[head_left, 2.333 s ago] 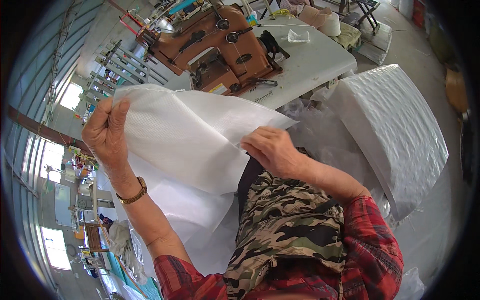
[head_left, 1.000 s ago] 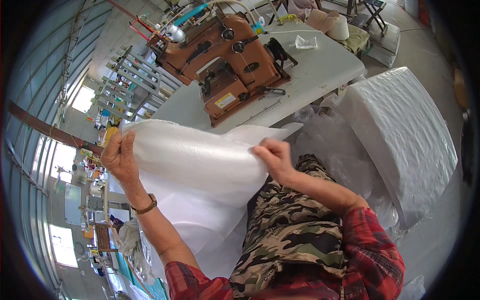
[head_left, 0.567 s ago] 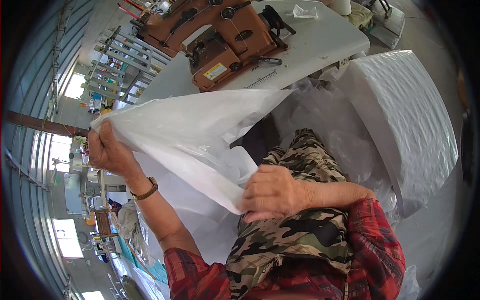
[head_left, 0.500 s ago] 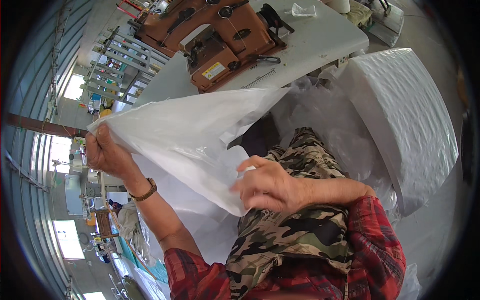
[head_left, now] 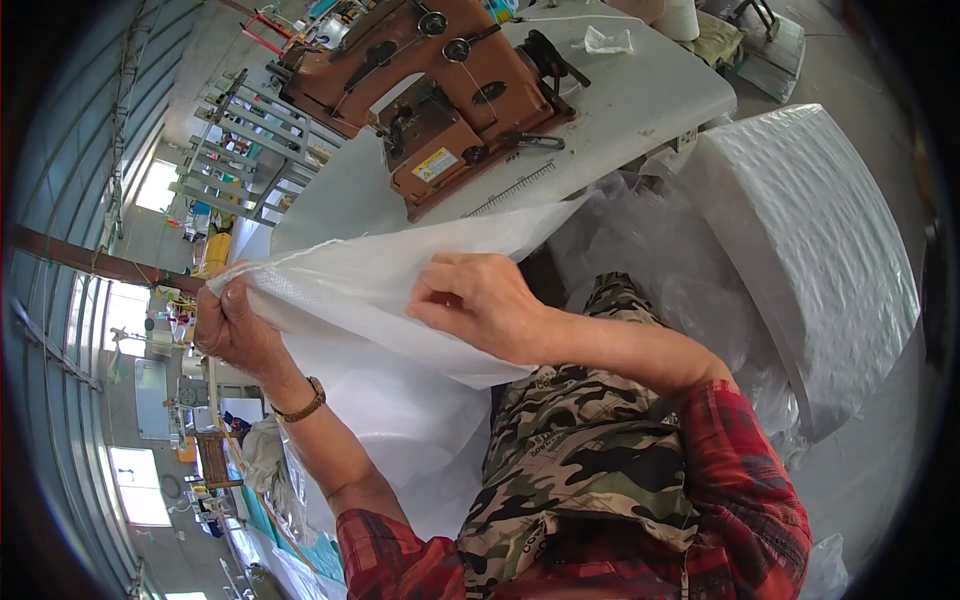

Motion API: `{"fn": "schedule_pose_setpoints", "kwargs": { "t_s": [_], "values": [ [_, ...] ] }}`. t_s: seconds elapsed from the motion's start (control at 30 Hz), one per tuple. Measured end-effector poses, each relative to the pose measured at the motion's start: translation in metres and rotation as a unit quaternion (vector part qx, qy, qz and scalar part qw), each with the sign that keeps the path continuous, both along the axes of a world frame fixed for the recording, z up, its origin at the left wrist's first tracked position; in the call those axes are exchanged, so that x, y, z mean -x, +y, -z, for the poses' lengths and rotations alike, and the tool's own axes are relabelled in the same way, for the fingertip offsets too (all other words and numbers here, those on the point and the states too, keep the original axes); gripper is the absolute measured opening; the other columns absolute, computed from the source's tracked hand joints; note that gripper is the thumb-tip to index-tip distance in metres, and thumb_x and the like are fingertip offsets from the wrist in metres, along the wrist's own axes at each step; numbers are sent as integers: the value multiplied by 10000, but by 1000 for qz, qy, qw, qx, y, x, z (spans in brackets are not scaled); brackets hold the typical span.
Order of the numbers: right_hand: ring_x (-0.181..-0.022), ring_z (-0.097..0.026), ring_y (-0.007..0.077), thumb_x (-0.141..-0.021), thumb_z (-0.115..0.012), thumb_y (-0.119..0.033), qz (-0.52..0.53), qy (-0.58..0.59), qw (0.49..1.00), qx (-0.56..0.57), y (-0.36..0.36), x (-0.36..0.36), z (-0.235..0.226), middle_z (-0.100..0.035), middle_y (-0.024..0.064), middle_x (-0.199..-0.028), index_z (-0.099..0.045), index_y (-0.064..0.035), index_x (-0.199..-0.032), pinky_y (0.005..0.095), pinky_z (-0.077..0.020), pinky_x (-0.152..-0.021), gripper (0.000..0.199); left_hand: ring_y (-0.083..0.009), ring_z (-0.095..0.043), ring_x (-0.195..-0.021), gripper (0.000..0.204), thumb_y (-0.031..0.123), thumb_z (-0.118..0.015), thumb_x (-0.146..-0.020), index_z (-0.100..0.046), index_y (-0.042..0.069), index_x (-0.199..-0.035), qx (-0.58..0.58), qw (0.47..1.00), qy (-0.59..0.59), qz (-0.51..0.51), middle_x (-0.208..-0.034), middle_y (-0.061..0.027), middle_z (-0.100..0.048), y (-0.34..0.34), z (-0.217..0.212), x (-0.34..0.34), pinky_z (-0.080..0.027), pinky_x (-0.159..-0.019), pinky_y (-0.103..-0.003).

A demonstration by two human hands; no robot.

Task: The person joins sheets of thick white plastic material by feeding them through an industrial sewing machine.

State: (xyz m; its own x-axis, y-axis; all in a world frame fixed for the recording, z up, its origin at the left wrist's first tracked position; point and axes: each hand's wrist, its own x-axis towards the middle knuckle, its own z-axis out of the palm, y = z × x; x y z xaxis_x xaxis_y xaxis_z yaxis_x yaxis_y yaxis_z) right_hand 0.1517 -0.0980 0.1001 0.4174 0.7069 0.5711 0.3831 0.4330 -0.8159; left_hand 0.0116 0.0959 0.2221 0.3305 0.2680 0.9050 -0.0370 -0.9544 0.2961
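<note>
A white woven plastic sack [head_left: 380, 285] hangs stretched across my lap, with a stitched seam along its upper edge. My left hand [head_left: 238, 325] is closed on the far-left corner of the sack, thumb on top. Over the middle of the sack, my right hand [head_left: 485, 305] has its fingers curled in toward the thumb. What those fingers hold, if anything, is hidden. More of the white material [head_left: 410, 420] spreads below, between my left forearm and the camouflage apron [head_left: 590, 450].
A brown sewing machine [head_left: 440, 110] stands on a pale table [head_left: 660, 75] ahead of me. To my right lies a thick stack of white plastic sacks [head_left: 810, 240], beside crumpled clear plastic [head_left: 665, 240]. A grey slatted metal rack [head_left: 255, 150] stands beyond the table's left side.
My right hand has moved up and left from the sack's lower right end to over its middle. My left hand, still gripping the corner, has shifted slightly right and down.
</note>
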Motion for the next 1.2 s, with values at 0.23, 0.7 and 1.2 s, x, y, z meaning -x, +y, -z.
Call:
{"fn": "schedule_pose_setpoints", "kwargs": {
  "t_s": [0.23, 0.7, 1.2],
  "values": [
    [-620, -526, 99, -919, -605, -76, -87, 121, 981, -123, -39, -1, -3, -581, 25, -700, -531, -26, -864, 263, -444, -616, 105, -129, -610, -739, 307, 292, -668, -901, -678, -11, -857, 23, 1000, -20, 4, -826, -79, -698, 5, 7, 0, -492, -714, -266],
    [-623, -552, 189, -869, -692, -99, -104, 50, 993, -29, -65, 22, -8, -534, 68, -725, -530, -23, -843, 310, -442, -568, 181, -112, -577, -702, 333, 322, -662, -902, -687, -4, -838, 11, 1000, -7, -11, -772, -47, -672, -2, 7, -8, -458, -670, -256],
    [-720, -592, 304, -830, -682, -30, 210, -102, 971, -49, -20, -30, -4, -566, 123, -795, -577, -16, -1087, 377, -477, -639, 278, -130, -458, -662, 392, 389, -662, -846, -544, 36, -724, 13, 994, 13, 105, -692, -27, -498, -48, -3, 9, -345, -597, -280]
  ]
}}
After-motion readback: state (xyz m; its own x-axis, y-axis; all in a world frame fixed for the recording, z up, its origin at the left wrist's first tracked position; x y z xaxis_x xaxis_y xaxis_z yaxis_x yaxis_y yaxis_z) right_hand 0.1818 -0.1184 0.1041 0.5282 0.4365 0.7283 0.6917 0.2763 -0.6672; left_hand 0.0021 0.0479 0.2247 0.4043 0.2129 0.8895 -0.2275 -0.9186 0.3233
